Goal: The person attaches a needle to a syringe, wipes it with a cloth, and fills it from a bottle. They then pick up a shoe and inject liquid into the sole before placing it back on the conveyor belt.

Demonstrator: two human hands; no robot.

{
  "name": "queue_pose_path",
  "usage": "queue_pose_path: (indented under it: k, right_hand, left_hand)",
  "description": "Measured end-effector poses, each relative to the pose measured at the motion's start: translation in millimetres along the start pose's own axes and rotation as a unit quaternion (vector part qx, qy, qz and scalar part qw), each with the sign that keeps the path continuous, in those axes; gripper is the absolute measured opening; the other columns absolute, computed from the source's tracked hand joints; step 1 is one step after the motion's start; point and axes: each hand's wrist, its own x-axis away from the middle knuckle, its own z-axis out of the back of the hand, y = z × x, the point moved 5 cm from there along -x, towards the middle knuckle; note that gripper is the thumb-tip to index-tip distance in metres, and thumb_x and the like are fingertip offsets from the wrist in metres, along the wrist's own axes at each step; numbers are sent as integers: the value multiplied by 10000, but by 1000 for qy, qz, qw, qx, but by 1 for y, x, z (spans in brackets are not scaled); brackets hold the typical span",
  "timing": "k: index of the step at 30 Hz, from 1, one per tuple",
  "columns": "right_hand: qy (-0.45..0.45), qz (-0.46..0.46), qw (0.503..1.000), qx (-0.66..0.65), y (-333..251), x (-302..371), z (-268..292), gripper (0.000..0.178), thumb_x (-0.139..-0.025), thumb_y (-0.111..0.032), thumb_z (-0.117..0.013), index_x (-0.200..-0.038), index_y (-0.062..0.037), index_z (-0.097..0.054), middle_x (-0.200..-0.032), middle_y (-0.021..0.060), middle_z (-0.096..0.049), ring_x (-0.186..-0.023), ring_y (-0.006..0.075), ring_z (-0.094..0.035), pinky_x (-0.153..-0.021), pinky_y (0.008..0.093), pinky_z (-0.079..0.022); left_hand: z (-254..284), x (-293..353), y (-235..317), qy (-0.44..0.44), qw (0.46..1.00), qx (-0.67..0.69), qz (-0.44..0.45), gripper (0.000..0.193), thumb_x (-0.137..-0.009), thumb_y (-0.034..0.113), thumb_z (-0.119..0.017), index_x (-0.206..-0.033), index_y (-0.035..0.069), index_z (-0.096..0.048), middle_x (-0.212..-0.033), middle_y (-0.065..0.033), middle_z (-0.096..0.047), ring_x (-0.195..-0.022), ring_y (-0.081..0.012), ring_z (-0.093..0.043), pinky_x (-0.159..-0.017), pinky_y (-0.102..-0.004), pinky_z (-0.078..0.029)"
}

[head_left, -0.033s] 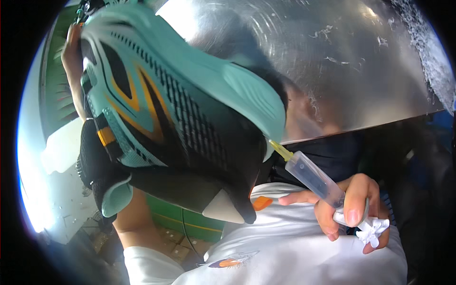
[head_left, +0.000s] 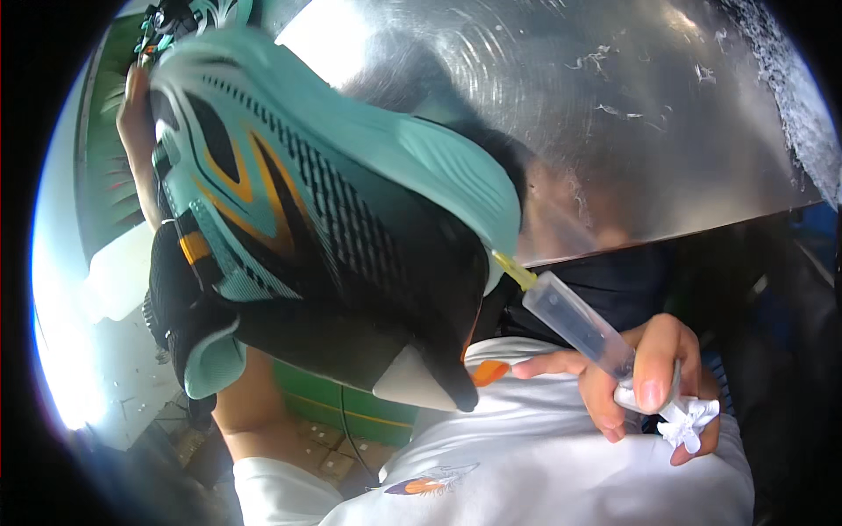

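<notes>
A teal and black sports shoe [head_left: 351,219] with orange accents is held up on its side, its sole edge toward the metal table. My left hand [head_left: 137,140] grips it from behind at the far left; most of that hand is hidden by the shoe. In my right hand [head_left: 656,373] is a clear plastic syringe [head_left: 574,317], fingers curled around its rear end. Its yellow dispensing tip [head_left: 516,272] meets the seam between sole and upper near the heel. White crumpled material [head_left: 689,424] clings about the plunger end.
A shiny metal tabletop [head_left: 605,167] stretches behind the shoe, with whitish dried scraps on it and a rough, whitish buildup [head_left: 781,79] along its far right. Another teal and black shoe [head_left: 189,19] shows at the top left. Boxes [head_left: 338,465] stand low on the left.
The shoe's heel end and the syringe tip have shifted very slightly left. Both hands keep their hold.
</notes>
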Motion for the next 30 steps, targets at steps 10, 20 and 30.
queue_pose_path:
  k: [10,20,30]
  right_hand:
    - [-32,-30,992,-122,-7,-9,28,652,-561,-144,-764,-1115,-108,-422,-888,138,-527,-775,257,-626,-1055,628,-60]
    - [-45,-64,997,-25,7,-9,27,562,-621,-177,-794,-1055,-119,-443,-891,126,-539,-760,235,-618,-1047,619,-133]
    - [-12,-87,996,29,14,3,26,565,-594,-160,-818,-1016,-129,-443,-831,98,-551,-718,205,-598,-1027,633,-168]
  left_hand:
    - [-46,127,-5,161,983,-81,16,410,-875,271,-510,-1204,28,-516,-1157,-112,-578,-1048,-265,-564,-909,-400,-444]
    - [-30,209,-25,435,892,-119,31,221,-893,93,-438,-1083,39,-535,-1104,-89,-589,-959,-218,-584,-857,-363,-485]
    - [-27,267,-58,194,956,-7,220,537,-746,232,-710,-1221,67,-520,-1235,-58,-549,-1136,-264,-510,-968,-433,-396]
